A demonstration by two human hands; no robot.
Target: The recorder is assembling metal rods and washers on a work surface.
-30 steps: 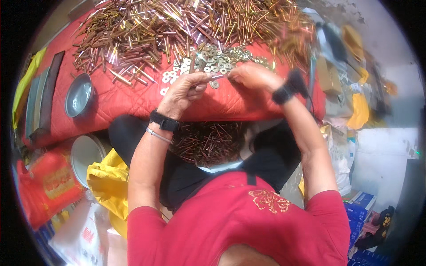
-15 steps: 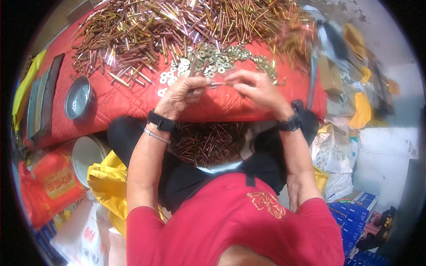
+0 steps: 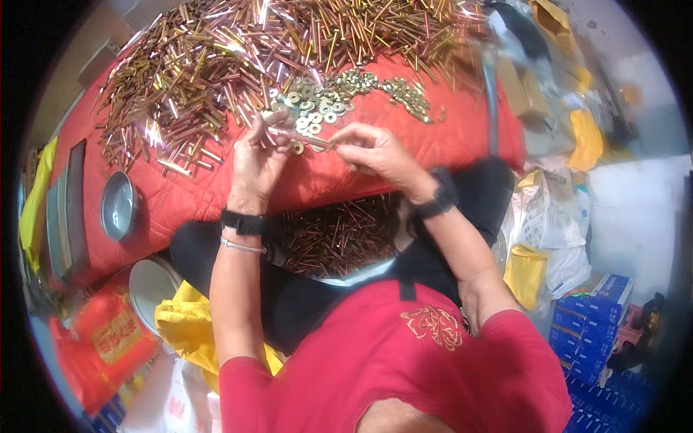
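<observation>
My left hand (image 3: 258, 160) is closed around a slim, coppery metal bolt (image 3: 299, 137), held above the front part of the red cloth. The bolt points to the right, and the fingertips of my right hand (image 3: 379, 153) pinch its far end. Whether a small part sits on that end is hidden by the fingers. Just beyond my hands lie flat round washers (image 3: 317, 115), loosely scattered. To their right is a spread of small brass-coloured nuts (image 3: 408, 97). Behind them rises a large heap of similar bolts (image 3: 216, 65).
A grey metal bowl (image 3: 119, 206) stands on the left of the red padded cloth (image 3: 462, 123). Between my legs, below the cloth's edge, lie many more bolts (image 3: 336, 238). Yellow bags (image 3: 186, 325) and stacked blue boxes (image 3: 592, 317) flank me.
Both hands have shifted left in the picture, partly with the view itself. More of the bolt now shows between them, and my left hand has turned more upright.
</observation>
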